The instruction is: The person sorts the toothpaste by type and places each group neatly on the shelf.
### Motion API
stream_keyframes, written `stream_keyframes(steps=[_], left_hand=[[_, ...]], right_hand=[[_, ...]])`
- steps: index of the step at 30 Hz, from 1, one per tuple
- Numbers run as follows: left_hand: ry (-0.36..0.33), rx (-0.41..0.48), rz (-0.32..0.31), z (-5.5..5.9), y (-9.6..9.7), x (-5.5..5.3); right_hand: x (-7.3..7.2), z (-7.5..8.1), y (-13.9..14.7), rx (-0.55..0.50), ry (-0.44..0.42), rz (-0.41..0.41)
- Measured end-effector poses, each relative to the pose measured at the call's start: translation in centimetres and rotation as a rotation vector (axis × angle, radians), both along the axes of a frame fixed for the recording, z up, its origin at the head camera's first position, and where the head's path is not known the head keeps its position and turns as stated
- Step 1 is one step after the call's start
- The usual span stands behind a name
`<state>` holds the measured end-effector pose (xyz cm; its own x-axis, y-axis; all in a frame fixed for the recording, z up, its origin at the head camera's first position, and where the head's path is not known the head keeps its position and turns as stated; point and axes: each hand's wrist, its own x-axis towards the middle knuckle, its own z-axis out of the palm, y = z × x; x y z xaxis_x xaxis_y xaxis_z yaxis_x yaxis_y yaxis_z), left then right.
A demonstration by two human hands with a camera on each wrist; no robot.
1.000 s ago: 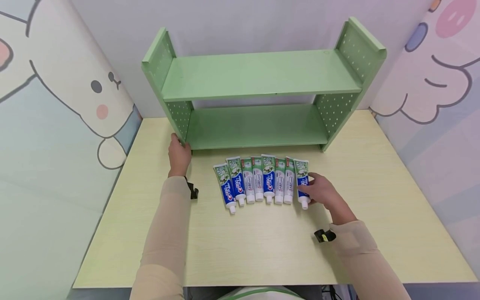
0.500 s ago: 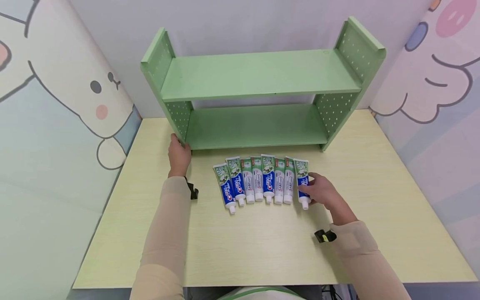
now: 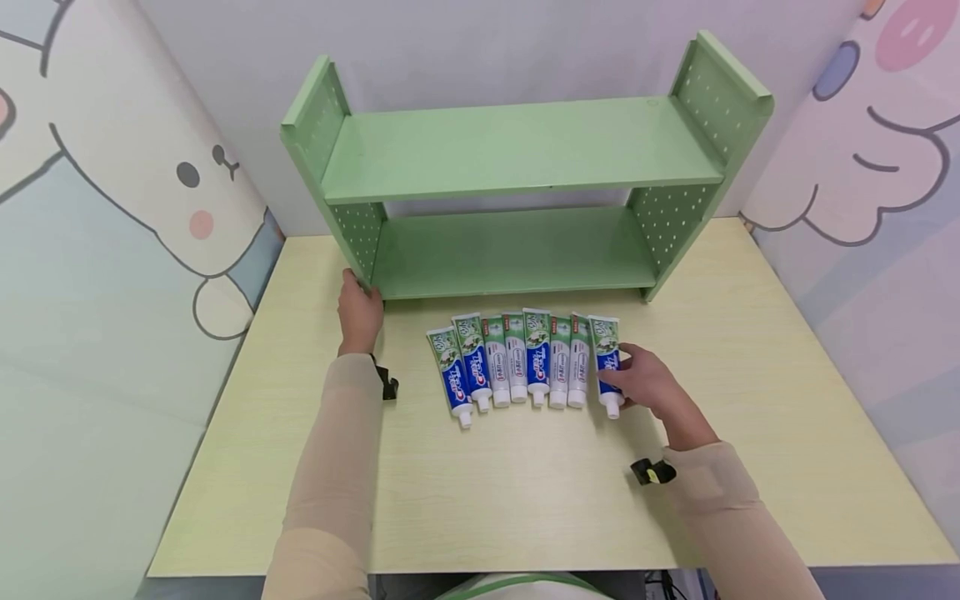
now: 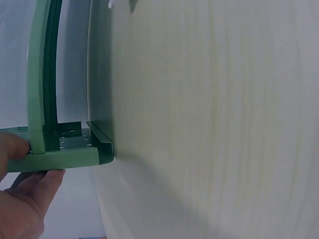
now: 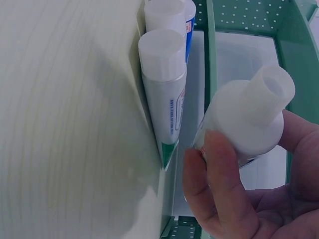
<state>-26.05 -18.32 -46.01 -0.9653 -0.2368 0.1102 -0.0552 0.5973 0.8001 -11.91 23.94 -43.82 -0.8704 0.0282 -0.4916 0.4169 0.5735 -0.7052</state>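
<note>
Holding the blue-and-green Crest toothpaste tube (image 3: pixel 606 337) in our right hand (image 3: pixel 651 385), we have it at the right end of the row, apparently raised off the table (image 3: pixel 487 500) and just beside the nearest white-and-green toothpaste tube (image 3: pixel 577 367). Our thumb and fingers pinch its lower body from both sides, close to the white cap (image 5: pixel 271 89), which points toward us. Our left hand (image 3: pixel 360 318) grips the front edge of the left side panel (image 4: pixel 60 160) of the green two-tier shelf (image 3: pixel 517 150).

We judge the tube light and soft-walled, so a gentle pinch should do; a hard squeeze would dent it. Its smooth skin could let it twist between our fingers. The firm shoulder beside the cap looks the surest place to hold, while the flat crimped end (image 3: pixel 603 321) may bend if we lift by it alone. Little about it seems fragile. The shelf looks like painted metal, stiff and far heavier, and its panel edge offers us a steady grip.
</note>
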Motion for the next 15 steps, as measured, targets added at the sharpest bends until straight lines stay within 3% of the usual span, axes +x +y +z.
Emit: stream_keyframes(steps=[15], left_hand=[[0.025, -0.024, 0.010, -0.2, 0.1, 0.0]], right_hand=[[-0.1, 1.1, 0.0, -0.009, 0.026, 0.020]])
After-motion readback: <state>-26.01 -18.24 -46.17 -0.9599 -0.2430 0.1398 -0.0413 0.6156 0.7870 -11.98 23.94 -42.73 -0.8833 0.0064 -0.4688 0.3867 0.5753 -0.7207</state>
